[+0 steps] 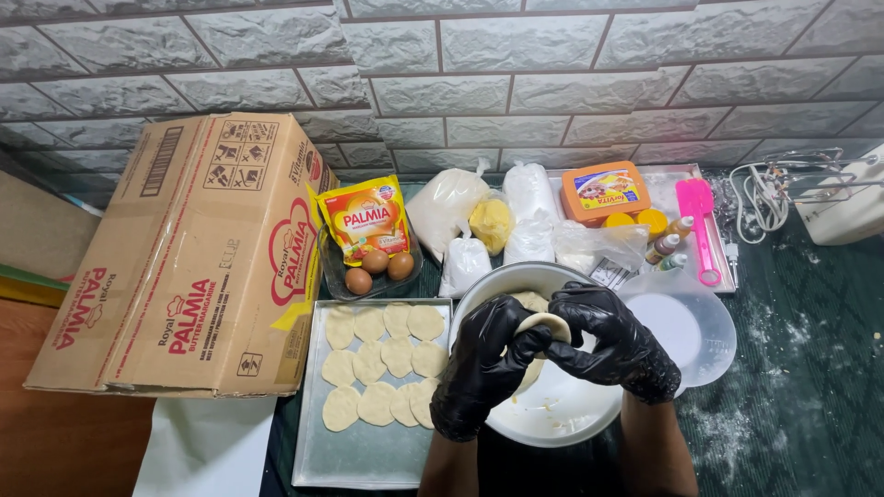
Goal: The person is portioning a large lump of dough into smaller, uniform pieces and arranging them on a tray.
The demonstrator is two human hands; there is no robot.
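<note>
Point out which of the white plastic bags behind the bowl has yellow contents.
It is the small knotted bag in the middle of the cluster, filled with something yellow. The bags around it, such as the large one to its left, all hold white powder.

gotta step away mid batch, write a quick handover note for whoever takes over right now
Left hand and right hand, both in black gloves, pinch one dough piece between them over the white bowl.
More dough sits in the bowl.
Done: about eleven flattened dough rounds lie in rows on the upper half of the metal baking tray.
Left: the held piece is not yet on the tray; the tray's lower half is bare.
</note>
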